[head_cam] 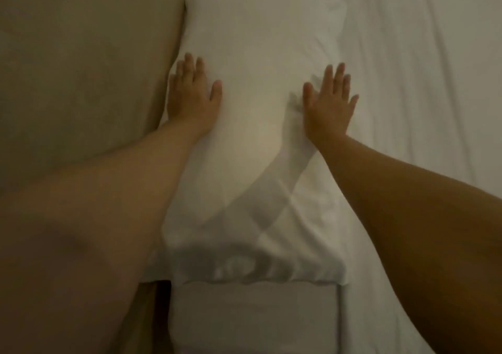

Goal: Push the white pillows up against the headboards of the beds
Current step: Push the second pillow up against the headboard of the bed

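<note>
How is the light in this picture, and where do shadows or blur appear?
Head view: dim, warm light; crossing arm shadows fall on the pillow between the left hand and right hand; the near forearms are blurred and look stretched by the wide lens; no glare; the sheet shows soft wrinkles.

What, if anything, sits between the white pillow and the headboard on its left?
Nothing visible. The white pillow already lies along the beige headboard, its left edge meeting it. The left hand rests flat at that edge, the right hand flat on the pillow's opposite side, beside the white sheet.
</note>
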